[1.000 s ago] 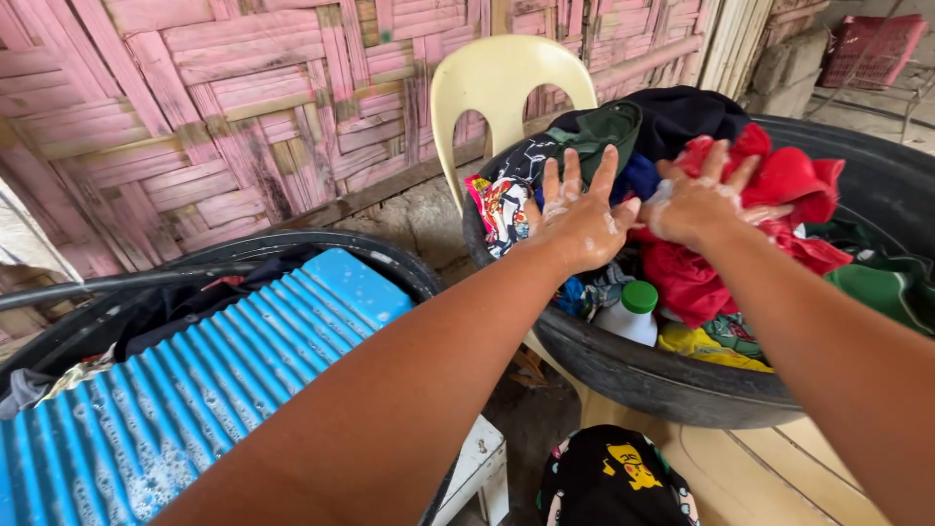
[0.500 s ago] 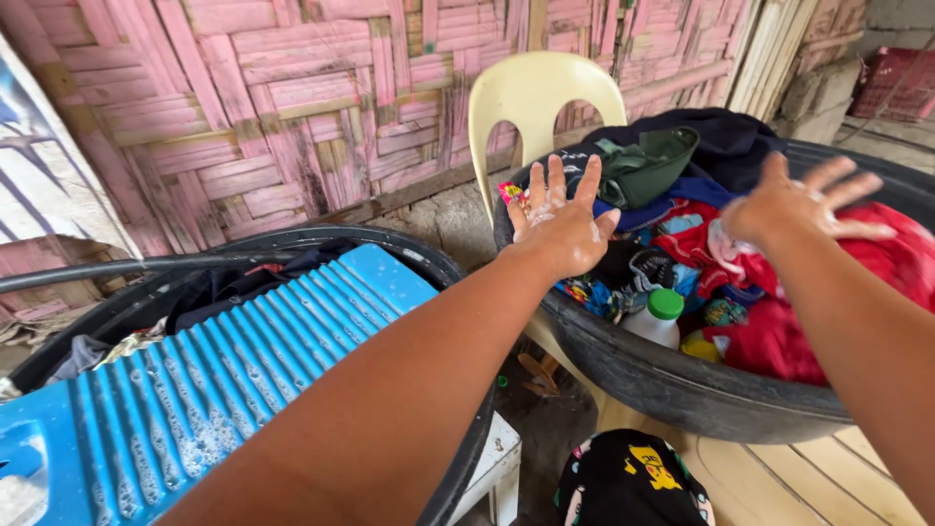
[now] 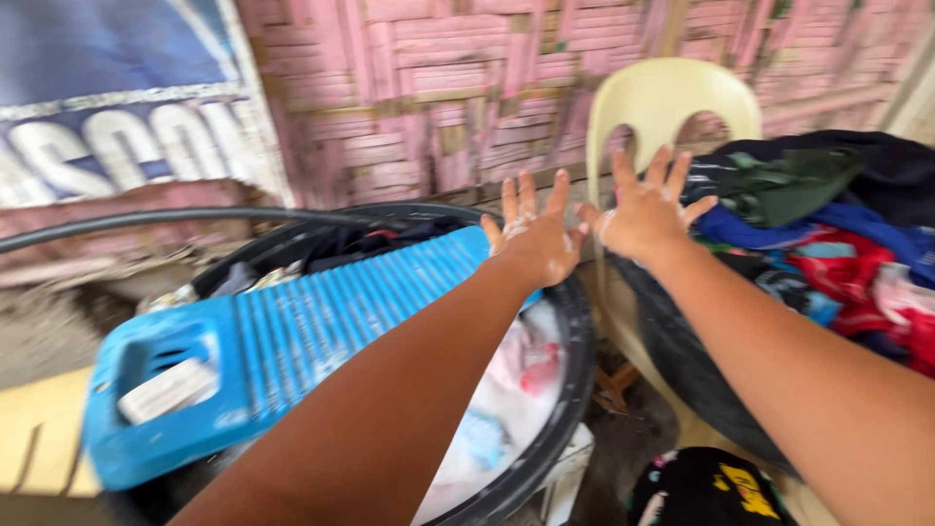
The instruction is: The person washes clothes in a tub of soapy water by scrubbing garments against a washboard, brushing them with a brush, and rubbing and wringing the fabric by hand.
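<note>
Woven pink slats (image 3: 467, 88) form the back wall, with a blue-and-white banner (image 3: 107, 107) hung at its left. Both arms are stretched forward over the washing. The left hand (image 3: 534, 239) is held flat and fully open, fingers spread and pointing up, with soap suds seen on the palm side; nothing is gripped by it. The right hand (image 3: 643, 209) is likewise spread wide and empty, foam clinging to its fingers, and is held just beside the left, in front of a pale yellow plastic chair (image 3: 672, 102). A blue ribbed washboard (image 3: 292, 341) lies below and to the left of the left hand, which is the nearer of the two; its long axis runs from the lower left, where a pale bar of soap (image 3: 166, 390) sits in a recess, up to the right toward that hand's wrist. The board is propped across a round black tub (image 3: 570, 390) in which wet, whitish laundry (image 3: 506, 390) is seen. A second black tub (image 3: 682, 360), heaped with dry-looking coloured clothes (image 3: 828, 244) in red, blue and dark green, lies under and to the right of the right forearm. A dark hose (image 3: 146, 222) arcs along the first tub's far side.
</note>
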